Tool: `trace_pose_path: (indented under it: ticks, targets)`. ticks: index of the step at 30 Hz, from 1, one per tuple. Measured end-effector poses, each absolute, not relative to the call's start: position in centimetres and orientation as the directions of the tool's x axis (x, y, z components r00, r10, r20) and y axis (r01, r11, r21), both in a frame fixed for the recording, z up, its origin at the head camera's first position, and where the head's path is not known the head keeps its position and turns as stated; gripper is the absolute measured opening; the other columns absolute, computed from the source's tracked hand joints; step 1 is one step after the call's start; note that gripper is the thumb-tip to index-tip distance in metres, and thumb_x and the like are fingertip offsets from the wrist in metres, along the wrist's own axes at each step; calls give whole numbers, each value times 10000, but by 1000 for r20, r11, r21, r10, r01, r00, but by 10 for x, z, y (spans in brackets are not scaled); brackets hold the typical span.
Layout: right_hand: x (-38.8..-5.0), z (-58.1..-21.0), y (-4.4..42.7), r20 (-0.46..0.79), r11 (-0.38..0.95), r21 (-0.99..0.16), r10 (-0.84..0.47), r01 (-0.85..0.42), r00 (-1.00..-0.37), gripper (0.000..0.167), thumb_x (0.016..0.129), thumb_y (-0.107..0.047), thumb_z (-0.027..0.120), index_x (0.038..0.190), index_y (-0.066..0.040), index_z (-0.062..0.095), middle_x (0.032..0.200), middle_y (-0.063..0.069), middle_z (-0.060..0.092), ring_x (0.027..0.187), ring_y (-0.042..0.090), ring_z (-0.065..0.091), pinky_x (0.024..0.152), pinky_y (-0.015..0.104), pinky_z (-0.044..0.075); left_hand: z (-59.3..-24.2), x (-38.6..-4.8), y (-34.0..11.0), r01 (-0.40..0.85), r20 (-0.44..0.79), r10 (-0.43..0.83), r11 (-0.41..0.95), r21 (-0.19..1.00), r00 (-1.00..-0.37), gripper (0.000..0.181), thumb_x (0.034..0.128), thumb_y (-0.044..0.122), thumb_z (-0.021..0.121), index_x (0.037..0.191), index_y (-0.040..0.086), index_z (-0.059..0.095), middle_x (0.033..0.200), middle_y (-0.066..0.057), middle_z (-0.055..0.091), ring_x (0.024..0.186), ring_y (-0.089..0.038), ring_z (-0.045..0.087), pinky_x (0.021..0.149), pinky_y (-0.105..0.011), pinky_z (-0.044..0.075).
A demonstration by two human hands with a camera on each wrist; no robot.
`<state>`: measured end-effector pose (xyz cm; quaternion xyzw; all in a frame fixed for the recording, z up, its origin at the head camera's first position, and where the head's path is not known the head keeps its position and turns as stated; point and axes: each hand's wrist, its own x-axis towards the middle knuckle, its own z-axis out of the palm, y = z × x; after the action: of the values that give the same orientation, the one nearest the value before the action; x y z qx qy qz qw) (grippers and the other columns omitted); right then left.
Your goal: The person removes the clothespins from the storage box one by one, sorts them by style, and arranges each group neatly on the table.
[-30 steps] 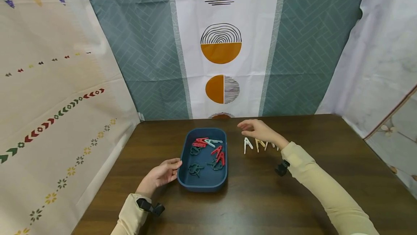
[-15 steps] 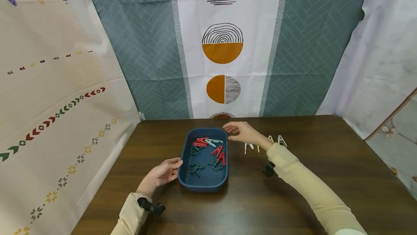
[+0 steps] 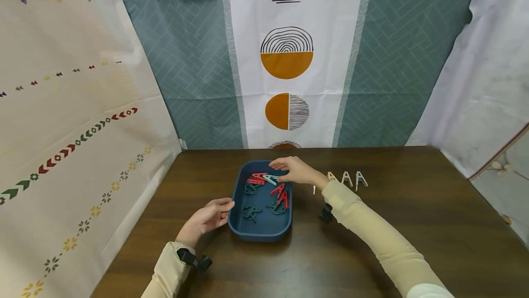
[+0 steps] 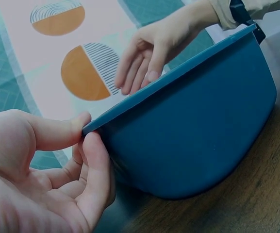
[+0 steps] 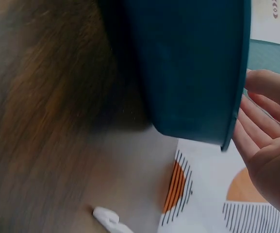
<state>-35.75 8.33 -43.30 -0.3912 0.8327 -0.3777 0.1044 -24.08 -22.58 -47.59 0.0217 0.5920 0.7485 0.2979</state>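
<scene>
A dark blue plastic bin [image 3: 260, 231] sits on the table, its near-left rim pinched between the thumb and fingers of my left hand [image 3: 208, 219]. My right hand [image 3: 298, 171] hovers over the bin's far right corner, fingers loosely bent and apart. Nothing shows in its grasp in the right wrist view. Closest to its fingertips lies a light blue clothespin [image 3: 270, 179] inside the bin. Red clothespins [image 3: 283, 199] and dark green ring-shaped clips [image 3: 250, 212] also lie in there. To the bin's right, a yellow clothespin [image 3: 332, 176] and white clothespins [image 3: 361, 180] stand in a row, partly hidden by my right wrist.
A brown wooden table [image 3: 330, 261] carries everything. Behind it hangs a patterned green and white cloth [image 3: 198, 82]. Light cloths flank the table at left and right.
My right hand has moved left from above the row of clothespins to over the bin. The row's right end has come into view. My left hand keeps its grip on the rim.
</scene>
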Motion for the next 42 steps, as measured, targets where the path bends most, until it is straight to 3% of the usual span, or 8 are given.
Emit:
trace_pose_path:
  ticks: [8,19,26,31,36,42]
  targets:
    - [-364,-443,71,73,435,-703,-743,-563,-666,533,840,-10,720,1335,19,522,1334,207,574,1225,310,568,1033,423,462,-477,-240,-223,-428,-326,472,-124,895,-819,76,1023,101,448,1090,63,452,766,72,590,659,-20,593,636,-155,511]
    - [-370,-442,51,-89,659,-454,-704,-600,-705,532,829,-71,752,1323,-24,559,1291,150,617,1159,265,608,939,379,527,-475,-239,-219,-417,-324,456,-117,901,-829,52,1018,109,460,1041,96,504,755,74,608,659,-21,597,629,-153,513]
    - [-369,-445,36,-129,709,-381,-676,-593,-726,422,826,-107,764,1220,-24,636,1178,132,672,1060,240,639,881,353,545,-474,-238,-220,-411,-317,458,-120,904,-831,55,1021,104,449,1036,100,502,751,78,607,659,-15,599,623,-151,510]
    - [-363,-451,27,-127,729,-323,-666,-604,-735,449,810,-163,786,1212,-26,639,1201,125,660,1049,234,646,880,340,545,-475,-238,-221,-418,-322,458,-123,900,-829,50,1022,103,448,1042,98,494,749,77,603,658,-16,595,619,-151,508]
    - [-361,-450,23,-125,742,-364,-637,-563,-760,508,822,-101,767,1286,-36,570,1173,149,643,994,241,646,809,346,555,-475,-240,-223,-407,-311,457,-128,904,-833,57,1021,113,456,1043,96,505,760,76,613,670,-19,603,630,-151,515]
    - [-362,-445,25,-121,674,-468,-690,-572,-714,550,895,-88,667,1403,-75,455,1217,172,628,1038,247,639,804,338,542,-476,-240,-224,-411,-315,454,-129,903,-834,63,1024,113,449,1049,86,501,778,71,615,680,-22,603,661,-155,525]
